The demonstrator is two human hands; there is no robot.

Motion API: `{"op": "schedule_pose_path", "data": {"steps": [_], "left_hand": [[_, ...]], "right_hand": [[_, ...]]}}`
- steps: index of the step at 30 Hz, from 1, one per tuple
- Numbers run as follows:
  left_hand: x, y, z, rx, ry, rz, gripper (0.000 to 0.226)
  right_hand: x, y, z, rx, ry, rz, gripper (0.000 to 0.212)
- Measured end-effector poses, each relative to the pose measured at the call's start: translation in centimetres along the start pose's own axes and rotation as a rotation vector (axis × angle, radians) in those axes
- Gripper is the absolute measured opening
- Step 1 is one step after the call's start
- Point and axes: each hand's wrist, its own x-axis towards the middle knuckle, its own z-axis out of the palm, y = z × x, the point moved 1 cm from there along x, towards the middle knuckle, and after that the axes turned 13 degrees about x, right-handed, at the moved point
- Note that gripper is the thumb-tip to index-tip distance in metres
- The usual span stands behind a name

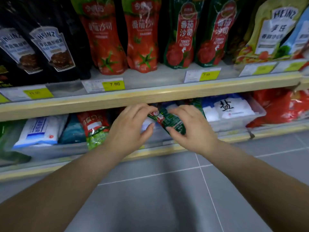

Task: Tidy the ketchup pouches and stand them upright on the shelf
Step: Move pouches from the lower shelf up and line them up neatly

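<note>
A green and red ketchup pouch lies tilted between my hands, just under the wooden edge of the upper shelf. My left hand pinches its clear top end. My right hand wraps its lower body. On the upper shelf two red ketchup pouches and two green-red ketchup pouches stand upright. Another red and green pouch lies slumped on the lower shelf, left of my hands.
Black Heinz pouches stand at upper left, pale Heinz pouches at upper right. Yellow price tags line the shelf edge. White salt bags and blue-white bags fill the lower shelf. Grey floor tiles lie below.
</note>
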Motion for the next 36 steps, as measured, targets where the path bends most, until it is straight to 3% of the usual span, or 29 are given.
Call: {"op": "schedule_pose_path", "data": {"steps": [3,6,10,15,23,25,27,30,33,36], "left_hand": [[-0.5,0.8,1.5,-0.039,-0.145,-0.027,0.045],[-0.6,1.4,2.4,-0.057,-0.204,-0.049,0.050],[-0.2,1.7,2.8,-0.064,-0.207,-0.054,0.057],[0.7,2.7,3.5,-0.040,-0.210,-0.062,0.064],[2.6,4.8,3.0,0.030,-0.022,-0.083,0.029],[3.3,4.9,2.2,0.021,0.029,-0.104,0.028],[4.2,5.0,1.3,-0.019,0.061,-0.139,0.029],[5.9,5.7,-0.2,-0.193,0.080,-0.246,0.030],[7.5,7.1,-1.6,-0.433,0.078,-0.346,0.031],[9.1,8.5,-2.9,-0.591,0.104,-0.332,0.030]], "right_hand": [[-1.6,2.4,1.6,-0.157,-0.239,0.163,0.081],[-1.9,3.6,2.4,-0.245,-0.286,0.228,0.072],[-2.6,3.5,2.1,-0.216,-0.158,0.086,0.038],[-2.9,1.8,0.1,-0.202,0.050,-0.084,0.028],[-1.0,-0.1,-3.6,-0.158,0.283,-0.159,0.026],[-0.8,-0.2,-3.9,-0.065,0.377,-0.090,0.039],[-1.1,-0.2,-4.0,0.016,0.445,-0.015,0.067],[-2.0,-0.2,-3.7,0.086,0.429,0.094,0.098],[-2.0,-0.2,-3.5,0.113,0.348,0.159,0.111],[-1.3,-0.6,-4.4,0.172,0.427,0.178,0.113]]}}
